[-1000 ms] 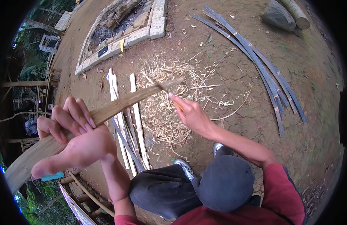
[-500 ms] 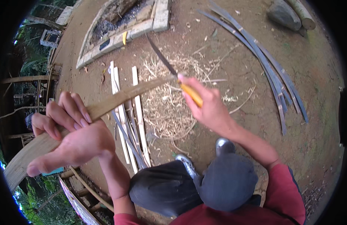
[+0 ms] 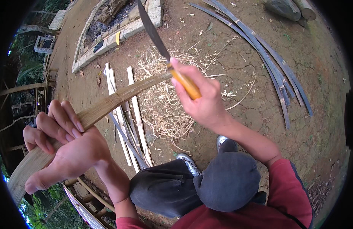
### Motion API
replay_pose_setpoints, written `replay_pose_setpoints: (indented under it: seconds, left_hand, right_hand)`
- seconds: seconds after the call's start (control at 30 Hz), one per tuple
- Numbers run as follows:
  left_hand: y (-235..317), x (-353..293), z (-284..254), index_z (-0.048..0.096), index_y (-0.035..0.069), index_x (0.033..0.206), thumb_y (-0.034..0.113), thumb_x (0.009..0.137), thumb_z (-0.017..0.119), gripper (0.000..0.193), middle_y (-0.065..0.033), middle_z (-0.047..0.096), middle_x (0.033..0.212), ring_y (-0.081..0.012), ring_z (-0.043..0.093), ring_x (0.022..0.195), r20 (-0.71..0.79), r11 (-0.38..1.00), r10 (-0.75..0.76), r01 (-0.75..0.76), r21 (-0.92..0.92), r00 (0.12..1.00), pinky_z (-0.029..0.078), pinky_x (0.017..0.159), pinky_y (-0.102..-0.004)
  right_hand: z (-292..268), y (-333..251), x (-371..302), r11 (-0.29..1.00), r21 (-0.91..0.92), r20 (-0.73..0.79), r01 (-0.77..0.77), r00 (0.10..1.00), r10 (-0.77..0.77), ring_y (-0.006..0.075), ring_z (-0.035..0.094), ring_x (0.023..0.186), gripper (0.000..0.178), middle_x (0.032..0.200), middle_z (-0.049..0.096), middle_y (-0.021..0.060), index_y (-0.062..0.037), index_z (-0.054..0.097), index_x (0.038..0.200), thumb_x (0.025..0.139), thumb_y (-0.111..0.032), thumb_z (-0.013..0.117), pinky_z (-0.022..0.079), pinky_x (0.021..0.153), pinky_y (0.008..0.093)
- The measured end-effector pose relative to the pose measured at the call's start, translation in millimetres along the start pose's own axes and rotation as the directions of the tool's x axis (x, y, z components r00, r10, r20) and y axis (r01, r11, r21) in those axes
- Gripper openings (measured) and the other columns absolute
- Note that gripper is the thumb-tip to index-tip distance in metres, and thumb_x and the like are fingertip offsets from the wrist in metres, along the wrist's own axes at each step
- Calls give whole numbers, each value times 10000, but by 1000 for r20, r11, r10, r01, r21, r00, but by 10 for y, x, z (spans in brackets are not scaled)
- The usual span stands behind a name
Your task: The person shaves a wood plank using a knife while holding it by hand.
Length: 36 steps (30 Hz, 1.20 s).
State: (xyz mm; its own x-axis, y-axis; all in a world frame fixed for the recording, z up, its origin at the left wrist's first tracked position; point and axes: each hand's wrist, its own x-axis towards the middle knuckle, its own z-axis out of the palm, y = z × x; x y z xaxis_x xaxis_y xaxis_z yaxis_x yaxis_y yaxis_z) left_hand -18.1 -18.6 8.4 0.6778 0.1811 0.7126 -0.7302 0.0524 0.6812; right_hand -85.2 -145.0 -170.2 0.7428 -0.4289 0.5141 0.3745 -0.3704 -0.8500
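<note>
Left hand (image 3: 75, 149) has the wooden strip (image 3: 123, 94): fingers curled over it, thumb stretched out along the near side. Strip runs diagonally, broad near end at lower left, narrow far end out over the pile of shavings (image 3: 161, 110) on the ground (image 3: 306, 152).

Right hand (image 3: 201, 95) is closed around the yellow handle of the knife (image 3: 153, 32). Dark blade points up and away, tip near the top edge of the view. Far end of the strip meets the base of the blade and the handle in this view; can't tell if they touch.

Left of the shavings: several pale strips (image 3: 133, 108) lying lengthwise on the ground, with a grey one among them. Right side: bundle of long, curved grey strips (image 3: 260, 49), fanned at the near end. Past that, a rock (image 3: 282, 10) sits beside a log (image 3: 304, 9).

Upper left: fire pit (image 3: 127, 33) with a stone-block border. Small yellow object (image 3: 117, 37) and a flat dark object (image 3: 98, 46) on that border.

Person's legs in dark trousers (image 3: 165, 191) at the bottom, silvery shoes (image 3: 190, 165) on the ground near the shavings.
</note>
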Motion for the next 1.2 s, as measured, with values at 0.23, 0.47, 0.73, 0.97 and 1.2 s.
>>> replay_pose_setpoints:
  seconds: [0.23, 0.47, 0.73, 0.97, 1.2]
  left_hand:
    - [65, -45, 104, 290, 120, 718, 937, 755, 289, 817, -26, 218, 579, -151, 201, 517, 14, 996, 11, -12, 86, 1000, 184, 421, -283]
    - [67, -52, 177, 306, 123, 745, 954, 724, 318, 832, -22, 208, 599, -162, 189, 532, 44, 987, 59, -65, 148, 997, 178, 435, -293]
    - [13, -3, 90, 313, 119, 714, 942, 751, 273, 825, -27, 237, 574, -147, 215, 512, -3, 994, 44, -44, 98, 999, 181, 408, -275]
    - [-52, 129, -56, 288, 121, 703, 931, 764, 284, 812, -25, 236, 578, -152, 216, 511, 319, 902, 50, 94, -422, 946, 188, 416, -277]
    - [51, -46, 108, 272, 133, 698, 919, 773, 308, 791, -7, 224, 571, -133, 201, 499, 40, 999, 29, -30, 20, 999, 182, 407, -269]
  right_hand:
    - [-146, 137, -146, 982, -54, 164, -179, 969, 186, 199, 642, 510, 423, 687, 672, 155, 9, 552, 1312, 893, 35, 604, 514, 469, 317]
    - [30, 335, -361, 981, -47, 168, -187, 967, 192, 192, 666, 555, 439, 753, 690, 183, 4, 545, 1325, 892, 37, 606, 520, 455, 306]
    - [-243, -129, 37, 998, 0, 4, 66, 998, -66, 169, 598, 492, 468, 736, 677, 147, -18, 542, 1340, 882, 59, 604, 479, 430, 293]
    - [-155, 366, -159, 982, -128, 249, -136, 954, 164, 192, 642, 543, 441, 786, 688, 181, -13, 557, 1322, 886, 44, 601, 506, 472, 322]
    - [-168, -135, -84, 993, -6, -68, 119, 991, -119, 187, 615, 528, 466, 733, 666, 181, -2, 531, 1349, 890, 48, 597, 509, 471, 316]
